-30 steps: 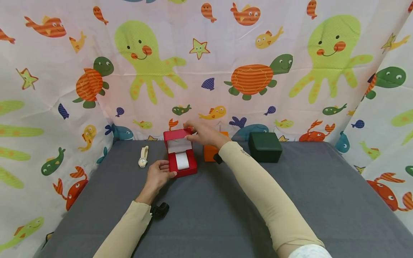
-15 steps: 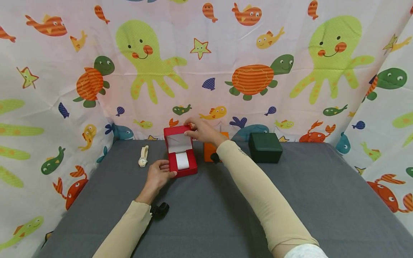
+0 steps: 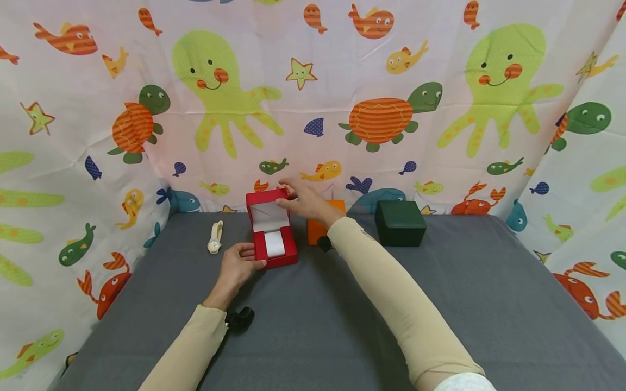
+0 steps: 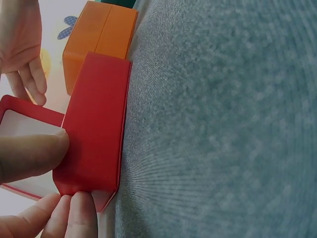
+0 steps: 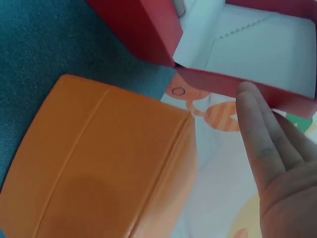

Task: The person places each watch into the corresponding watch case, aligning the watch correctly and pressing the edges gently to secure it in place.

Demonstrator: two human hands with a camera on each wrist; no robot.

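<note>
A red watch box (image 3: 276,255) with a white cushion (image 3: 274,244) stands on the grey cloth, its lid (image 3: 269,209) raised. My left hand (image 3: 237,267) grips the box's left end, thumb on the front and fingers round the side, as the left wrist view also shows. My right hand (image 3: 305,201) is at the lid's right edge. Seen from the right wrist, its fingers (image 5: 260,129) are fairly straight and a fingertip touches the lid's rim. Left of the box lies a wristwatch (image 3: 215,238) with a cream strap.
An orange box (image 3: 314,231) stands just right of the red box, partly behind my right wrist. Further right is a dark green box (image 3: 400,223). A curtain (image 3: 313,98) printed with sea animals hangs behind the cloth-covered table (image 3: 342,331).
The lid has tilted back a little further, with my right hand rising slightly at its edge. My left hand keeps its grip on the red box.
</note>
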